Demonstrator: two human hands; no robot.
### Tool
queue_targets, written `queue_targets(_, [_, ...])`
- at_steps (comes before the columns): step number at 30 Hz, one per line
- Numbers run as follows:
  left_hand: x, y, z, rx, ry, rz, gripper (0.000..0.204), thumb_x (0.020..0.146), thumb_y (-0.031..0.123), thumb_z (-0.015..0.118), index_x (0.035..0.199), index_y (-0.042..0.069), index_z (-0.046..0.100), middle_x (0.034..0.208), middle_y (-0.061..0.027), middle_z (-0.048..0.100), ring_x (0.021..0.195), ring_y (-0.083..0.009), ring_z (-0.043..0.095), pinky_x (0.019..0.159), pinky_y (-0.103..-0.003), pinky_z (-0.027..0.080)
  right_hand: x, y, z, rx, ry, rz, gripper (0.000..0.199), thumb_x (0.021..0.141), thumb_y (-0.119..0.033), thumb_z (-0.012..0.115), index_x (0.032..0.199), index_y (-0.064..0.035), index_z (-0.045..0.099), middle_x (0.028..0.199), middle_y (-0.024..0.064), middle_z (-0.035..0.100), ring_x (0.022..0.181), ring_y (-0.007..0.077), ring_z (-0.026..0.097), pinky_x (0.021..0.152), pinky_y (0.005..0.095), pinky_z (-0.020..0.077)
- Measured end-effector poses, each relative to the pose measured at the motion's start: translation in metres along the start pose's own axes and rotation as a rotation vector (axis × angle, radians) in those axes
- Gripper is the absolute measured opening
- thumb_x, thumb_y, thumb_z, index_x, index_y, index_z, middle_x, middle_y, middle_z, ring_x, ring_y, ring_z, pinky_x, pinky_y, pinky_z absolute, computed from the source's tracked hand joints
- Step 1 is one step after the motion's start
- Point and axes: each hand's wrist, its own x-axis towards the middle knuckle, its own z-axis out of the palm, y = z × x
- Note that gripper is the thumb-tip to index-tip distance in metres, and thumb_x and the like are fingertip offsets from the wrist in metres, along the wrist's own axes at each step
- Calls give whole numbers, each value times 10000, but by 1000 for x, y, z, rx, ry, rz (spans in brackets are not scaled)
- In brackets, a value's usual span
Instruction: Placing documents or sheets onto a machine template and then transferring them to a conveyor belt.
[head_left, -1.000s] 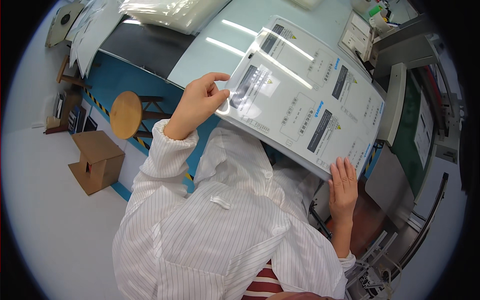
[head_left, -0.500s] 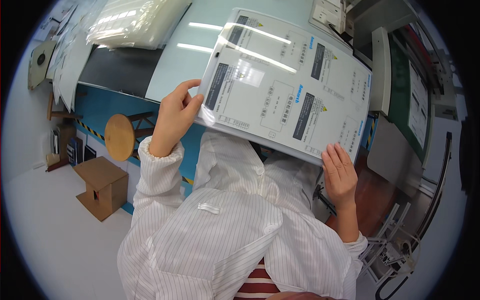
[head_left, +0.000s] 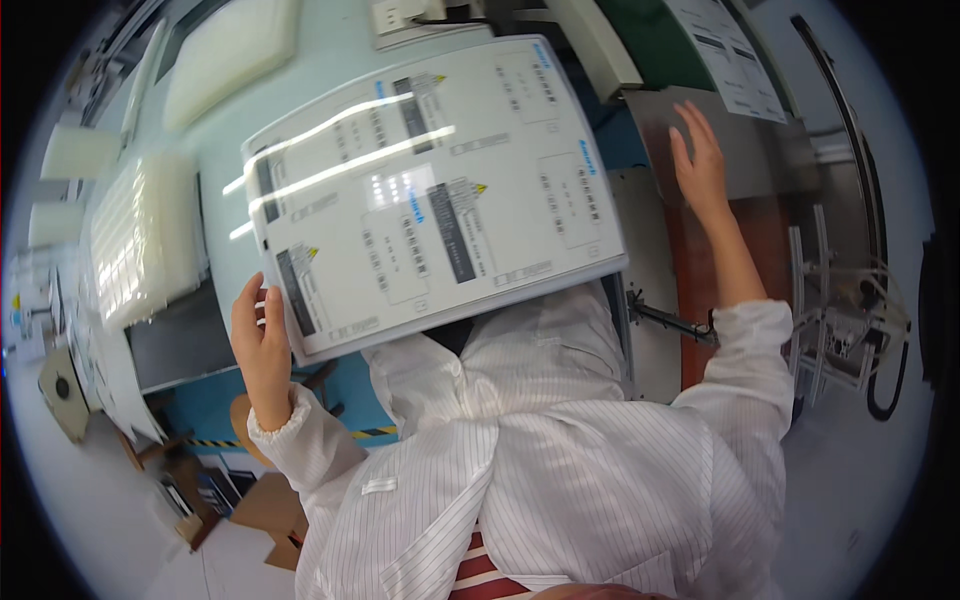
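Observation:
A stack of glossy white printed sheets (head_left: 520,215) lies in front of me on the pale table. Black text blocks, blue marks and yellow triangles cover its top face, and ceiling lights reflect in it. Beside its near left corner is my left hand (head_left: 262,345), fingers loosely bent and apart, at or just touching the edge. My right hand (head_left: 700,160) is off the stack, out to the right over a grey metal plate (head_left: 735,150), fingers spread with nothing in them. Beyond it, a printed sheet (head_left: 728,60) lies on a green bed (head_left: 650,35).
Clear-wrapped stacks of film (head_left: 145,240) and a milky white stack (head_left: 230,60) sit on the left. A white socket box (head_left: 420,20) with a cable stands at the table's far edge. To the right are a metal frame (head_left: 835,320) with tubing and a black arm (head_left: 665,318).
My right hand has left the stack's near edge and moved right and away toward the metal plate. My left hand has loosened at the stack's edge. The whole view has turned right.

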Motion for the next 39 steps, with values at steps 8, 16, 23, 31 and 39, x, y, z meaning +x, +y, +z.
queue_targets(8, [12,6,34,7,-24,115,419,1024,274,491,1290,-49,487,1128,-168,605,1002,-214,557,886,-293,434,20,141,29,-425,140,243,523,988,-360,439,1407,-48,429,1492,205,361,1410,381,274,1130,543,221])
queue_targets(16, [16,-5,49,100,70,50,548,1019,333,495,1346,-98,408,1289,-237,524,1146,-282,511,998,-332,380,51,160,27,-472,125,370,500,984,-347,436,1395,-63,449,1486,184,379,1410,343,286,1141,538,200])
queue_targets(23, [13,5,51,97,89,-58,681,1001,420,493,1393,-120,359,1413,-270,432,1304,-350,424,1090,-353,312,65,167,23,-529,143,466,566,987,-419,400,1432,-70,402,1512,175,345,1426,342,257,1149,543,166])
queue_targets(31, [12,9,51,84,91,-61,673,998,411,501,1388,-122,369,1395,-283,448,1287,-367,445,1083,-361,327,15,133,13,-419,-60,658,740,970,-541,345,1511,-50,227,1581,170,200,1468,337,155,1168,523,106])
queue_targets(39, [11,12,52,34,94,-5,603,1003,342,520,1382,-105,377,1339,-263,501,1199,-320,515,1020,-350,390,-81,43,-39,-332,-276,414,873,905,-544,524,1524,-43,168,1574,226,164,1476,353,101,1176,507,95])
